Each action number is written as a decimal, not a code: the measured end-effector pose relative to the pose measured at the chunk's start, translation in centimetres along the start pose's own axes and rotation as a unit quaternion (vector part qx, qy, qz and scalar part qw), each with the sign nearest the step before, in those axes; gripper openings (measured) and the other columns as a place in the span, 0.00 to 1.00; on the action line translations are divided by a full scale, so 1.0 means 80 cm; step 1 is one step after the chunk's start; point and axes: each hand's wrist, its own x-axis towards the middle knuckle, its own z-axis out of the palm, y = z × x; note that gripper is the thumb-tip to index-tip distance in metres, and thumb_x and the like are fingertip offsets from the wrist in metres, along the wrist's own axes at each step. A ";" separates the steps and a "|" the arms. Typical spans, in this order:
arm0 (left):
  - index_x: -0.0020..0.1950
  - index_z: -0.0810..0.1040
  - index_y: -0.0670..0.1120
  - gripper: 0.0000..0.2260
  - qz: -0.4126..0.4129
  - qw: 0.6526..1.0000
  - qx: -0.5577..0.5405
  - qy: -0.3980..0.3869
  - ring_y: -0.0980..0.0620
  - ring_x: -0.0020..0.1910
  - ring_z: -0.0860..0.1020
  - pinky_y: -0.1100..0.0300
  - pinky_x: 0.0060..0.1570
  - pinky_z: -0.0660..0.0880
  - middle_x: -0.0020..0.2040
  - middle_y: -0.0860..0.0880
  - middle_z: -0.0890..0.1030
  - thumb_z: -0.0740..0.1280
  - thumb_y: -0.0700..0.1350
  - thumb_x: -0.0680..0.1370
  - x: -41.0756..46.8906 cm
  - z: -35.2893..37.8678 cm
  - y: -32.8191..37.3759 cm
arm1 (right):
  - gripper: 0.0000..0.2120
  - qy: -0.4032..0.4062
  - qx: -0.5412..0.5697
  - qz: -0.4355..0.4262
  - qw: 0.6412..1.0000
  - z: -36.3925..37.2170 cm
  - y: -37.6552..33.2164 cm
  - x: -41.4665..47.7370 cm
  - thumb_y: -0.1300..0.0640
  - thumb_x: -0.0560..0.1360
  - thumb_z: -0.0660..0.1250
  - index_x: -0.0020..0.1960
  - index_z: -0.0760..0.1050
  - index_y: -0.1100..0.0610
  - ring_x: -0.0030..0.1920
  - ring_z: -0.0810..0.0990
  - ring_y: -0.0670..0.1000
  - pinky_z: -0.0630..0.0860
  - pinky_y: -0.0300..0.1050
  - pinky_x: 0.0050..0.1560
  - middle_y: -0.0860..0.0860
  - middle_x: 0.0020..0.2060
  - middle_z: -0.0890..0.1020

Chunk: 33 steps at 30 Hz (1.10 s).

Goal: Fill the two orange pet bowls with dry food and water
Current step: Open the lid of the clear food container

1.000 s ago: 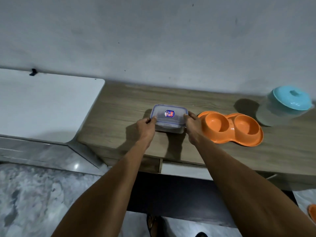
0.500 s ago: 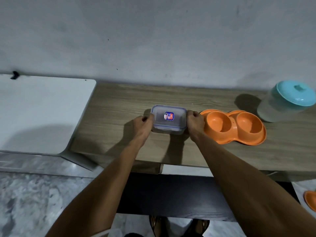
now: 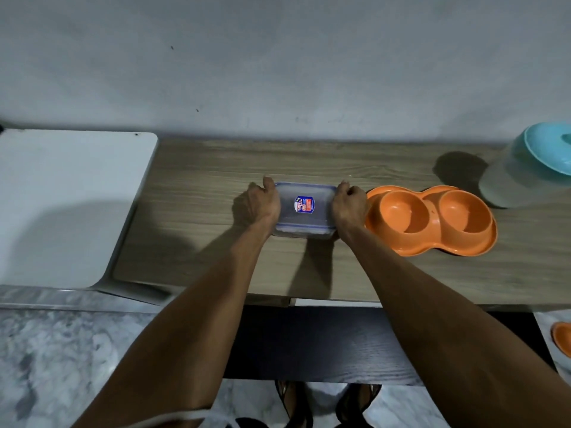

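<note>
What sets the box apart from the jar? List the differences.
The box is low and rectangular with a flat clear lid bearing a sticker; the jar is round with a teal knobbed lid. The box is gripped by the left hand and right hand; the jar stands untouched at the right edge. Both are translucent, lidded, and on the wooden top.

Both arms reach forward, left hand [image 3: 261, 205] and right hand [image 3: 349, 205] curled inward.

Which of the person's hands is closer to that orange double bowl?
Right. The right hand almost touches the orange double bowl; the left hand sits across the clear container.
</note>
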 end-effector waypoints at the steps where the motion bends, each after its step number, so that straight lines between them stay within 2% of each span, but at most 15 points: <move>1: 0.62 0.78 0.42 0.29 -0.002 1.000 -0.004 -0.004 0.36 0.61 0.76 0.49 0.60 0.70 0.61 0.37 0.80 0.49 0.61 0.81 0.000 0.000 0.001 | 0.20 0.003 -0.009 -0.013 1.000 0.000 0.000 0.001 0.48 0.84 0.51 0.49 0.74 0.61 0.44 0.77 0.54 0.67 0.44 0.44 0.54 0.41 0.76; 6: 0.68 0.74 0.39 0.25 -0.017 0.998 -0.054 -0.037 0.39 0.66 0.73 0.54 0.59 0.68 0.67 0.38 0.76 0.50 0.56 0.84 -0.006 -0.001 0.011 | 0.19 0.013 -0.054 -0.035 0.998 -0.001 0.000 0.000 0.49 0.84 0.51 0.48 0.73 0.59 0.42 0.75 0.52 0.66 0.45 0.45 0.55 0.43 0.77; 10: 0.61 0.79 0.37 0.22 -0.009 0.997 -0.072 0.021 0.39 0.63 0.75 0.54 0.54 0.63 0.63 0.37 0.79 0.55 0.53 0.83 -0.011 -0.003 0.011 | 0.19 0.027 -0.079 -0.033 0.996 -0.003 -0.003 -0.002 0.49 0.84 0.51 0.50 0.74 0.61 0.44 0.74 0.53 0.65 0.45 0.45 0.56 0.44 0.77; 13: 0.63 0.77 0.36 0.23 -0.026 0.993 -0.116 0.017 0.40 0.63 0.75 0.58 0.44 0.61 0.62 0.38 0.78 0.56 0.54 0.83 -0.016 -0.008 0.014 | 0.19 0.042 -0.133 -0.030 0.990 -0.007 -0.009 -0.004 0.49 0.84 0.52 0.56 0.75 0.62 0.47 0.76 0.57 0.67 0.48 0.47 0.58 0.49 0.79; 15: 0.62 0.75 0.36 0.23 -0.055 0.978 -0.195 0.045 0.41 0.59 0.78 0.58 0.44 0.63 0.58 0.39 0.79 0.60 0.54 0.81 -0.013 -0.013 0.005 | 0.17 0.072 -0.208 -0.081 0.972 -0.012 -0.013 0.000 0.50 0.82 0.55 0.58 0.74 0.61 0.55 0.78 0.62 0.71 0.53 0.51 0.61 0.56 0.79; 17: 0.59 0.73 0.35 0.21 -0.053 0.963 -0.258 0.062 0.43 0.54 0.78 0.56 0.45 0.68 0.53 0.40 0.79 0.65 0.53 0.78 -0.017 -0.015 -0.012 | 0.16 0.080 -0.277 -0.173 0.942 -0.015 -0.024 0.006 0.51 0.80 0.57 0.57 0.75 0.61 0.58 0.77 0.64 0.72 0.55 0.54 0.61 0.58 0.78; 19: 0.57 0.70 0.38 0.21 -0.053 0.955 -0.292 0.024 0.44 0.51 0.78 0.54 0.47 0.73 0.51 0.42 0.77 0.70 0.52 0.75 -0.037 -0.011 -0.029 | 0.15 0.040 -0.318 -0.232 0.918 -0.010 -0.043 0.013 0.52 0.79 0.58 0.55 0.77 0.61 0.57 0.78 0.64 0.72 0.53 0.53 0.61 0.55 0.80; 20: 0.58 0.69 0.38 0.26 -0.067 0.950 -0.304 -0.007 0.43 0.52 0.78 0.51 0.49 0.76 0.52 0.41 0.77 0.73 0.53 0.71 -0.047 -0.005 -0.036 | 0.16 0.000 -0.333 -0.241 0.912 -0.003 -0.052 0.018 0.51 0.79 0.57 0.54 0.78 0.60 0.55 0.79 0.64 0.72 0.52 0.52 0.61 0.54 0.81; 23: 0.62 0.72 0.39 0.43 -0.132 0.922 -0.351 -0.099 0.41 0.56 0.81 0.44 0.56 0.78 0.58 0.36 0.80 0.77 0.61 0.54 -0.069 0.021 -0.047 | 0.19 -0.142 -0.369 -0.210 0.894 0.022 -0.072 0.025 0.47 0.80 0.57 0.54 0.79 0.59 0.56 0.79 0.63 0.73 0.51 0.53 0.62 0.56 0.81; 25: 0.63 0.74 0.44 0.45 -0.150 0.895 -0.403 -0.117 0.46 0.55 0.81 0.46 0.59 0.78 0.57 0.41 0.82 0.78 0.58 0.49 -0.070 0.041 -0.051 | 0.22 -0.195 -0.393 -0.178 0.881 0.034 -0.077 0.028 0.44 0.79 0.56 0.59 0.78 0.59 0.59 0.78 0.63 0.72 0.53 0.57 0.61 0.61 0.79; 27: 0.64 0.75 0.44 0.39 -0.164 0.873 -0.445 -0.117 0.46 0.56 0.81 0.45 0.61 0.77 0.57 0.45 0.83 0.81 0.50 0.55 -0.067 0.050 -0.050 | 0.24 -0.208 -0.410 -0.156 0.874 0.038 -0.078 0.032 0.42 0.79 0.57 0.63 0.76 0.58 0.63 0.76 0.63 0.71 0.53 0.61 0.61 0.65 0.77; 30: 0.66 0.72 0.44 0.33 -0.197 0.843 -0.484 -0.129 0.43 0.58 0.81 0.43 0.61 0.77 0.61 0.42 0.81 0.80 0.40 0.64 -0.066 0.051 -0.044 | 0.28 -0.223 -0.422 -0.134 0.869 0.041 -0.077 0.040 0.38 0.77 0.56 0.66 0.74 0.56 0.64 0.75 0.62 0.70 0.53 0.62 0.60 0.67 0.76; 31: 0.67 0.71 0.43 0.31 -0.208 0.835 -0.493 -0.129 0.43 0.58 0.80 0.43 0.59 0.78 0.62 0.41 0.81 0.79 0.39 0.66 -0.067 0.051 -0.041 | 0.29 -0.232 -0.424 -0.128 0.866 0.042 -0.077 0.042 0.37 0.77 0.55 0.66 0.74 0.56 0.64 0.75 0.62 0.70 0.52 0.62 0.59 0.67 0.76; 33: 0.67 0.69 0.42 0.28 -0.220 0.825 -0.506 -0.121 0.43 0.55 0.80 0.47 0.49 0.81 0.61 0.41 0.80 0.76 0.36 0.71 -0.071 0.051 -0.037 | 0.29 -0.250 -0.425 -0.118 0.862 0.044 -0.077 0.045 0.35 0.77 0.54 0.66 0.75 0.55 0.63 0.76 0.61 0.70 0.52 0.62 0.59 0.67 0.76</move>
